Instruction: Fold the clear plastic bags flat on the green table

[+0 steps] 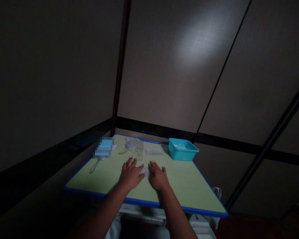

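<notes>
My left hand (130, 174) and my right hand (158, 176) lie flat, fingers spread, near the middle of a green table with a blue rim (144, 202). Between them lies a small pale, clear packet (145, 170); my left thumb and my right fingers touch its edges. Beyond my hands, a crumpled clear plastic bag (134, 146) and a flat clear packet (153, 152) rest on the tabletop.
A turquoise plastic tub (182, 149) stands at the table's far right corner. A blurred blue object with a cord (102, 150) sits at the far left. Dark walls with black rails surround the table; the room is dim.
</notes>
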Demonstrator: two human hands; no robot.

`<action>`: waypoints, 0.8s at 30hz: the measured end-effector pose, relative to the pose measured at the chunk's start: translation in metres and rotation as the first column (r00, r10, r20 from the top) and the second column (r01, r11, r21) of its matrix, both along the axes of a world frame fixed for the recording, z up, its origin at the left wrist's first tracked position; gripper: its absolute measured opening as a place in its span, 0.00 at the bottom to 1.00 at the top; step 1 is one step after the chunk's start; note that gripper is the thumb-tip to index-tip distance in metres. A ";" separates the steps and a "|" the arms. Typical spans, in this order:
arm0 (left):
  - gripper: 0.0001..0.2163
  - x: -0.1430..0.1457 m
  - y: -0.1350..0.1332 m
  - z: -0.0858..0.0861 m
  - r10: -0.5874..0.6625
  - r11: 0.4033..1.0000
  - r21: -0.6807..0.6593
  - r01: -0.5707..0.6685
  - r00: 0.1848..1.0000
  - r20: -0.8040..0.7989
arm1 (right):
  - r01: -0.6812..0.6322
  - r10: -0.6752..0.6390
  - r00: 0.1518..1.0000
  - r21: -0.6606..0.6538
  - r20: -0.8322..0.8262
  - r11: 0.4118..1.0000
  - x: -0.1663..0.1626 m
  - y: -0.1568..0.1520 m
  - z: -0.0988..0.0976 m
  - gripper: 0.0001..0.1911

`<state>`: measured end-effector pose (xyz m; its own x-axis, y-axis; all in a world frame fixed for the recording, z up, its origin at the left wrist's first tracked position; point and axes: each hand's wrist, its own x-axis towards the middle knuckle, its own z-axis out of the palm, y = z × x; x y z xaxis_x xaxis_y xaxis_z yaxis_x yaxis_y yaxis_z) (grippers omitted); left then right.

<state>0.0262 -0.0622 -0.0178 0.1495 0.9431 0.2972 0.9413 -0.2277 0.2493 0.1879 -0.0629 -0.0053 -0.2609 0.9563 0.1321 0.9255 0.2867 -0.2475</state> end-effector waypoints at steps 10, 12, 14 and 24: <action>0.20 0.002 -0.002 -0.001 -0.011 1.000 0.023 0.011 1.000 -0.001 | -0.215 0.222 0.972 0.097 -0.071 0.972 -0.008 -0.013 0.009 0.24; 0.21 0.002 -0.002 -0.001 -0.017 1.000 0.024 0.017 1.000 -0.001 | -0.258 0.262 0.964 0.089 -0.047 0.962 -0.010 -0.016 0.009 0.25; 0.22 0.001 -0.003 -0.002 -0.023 0.999 0.030 0.023 1.000 0.004 | -0.257 0.260 0.965 0.079 -0.027 0.963 -0.012 -0.017 0.009 0.26; 0.27 0.001 -0.004 -0.002 -0.028 0.998 -0.050 0.028 1.000 0.011 | -0.142 0.143 0.989 -0.009 0.042 0.990 -0.005 -0.022 0.007 0.31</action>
<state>0.0268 -0.0658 -0.0197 0.1732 0.9523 0.2511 0.9321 -0.2408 0.2704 0.1831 -0.0854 0.0015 -0.3998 0.9097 0.1123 0.8850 0.4150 -0.2108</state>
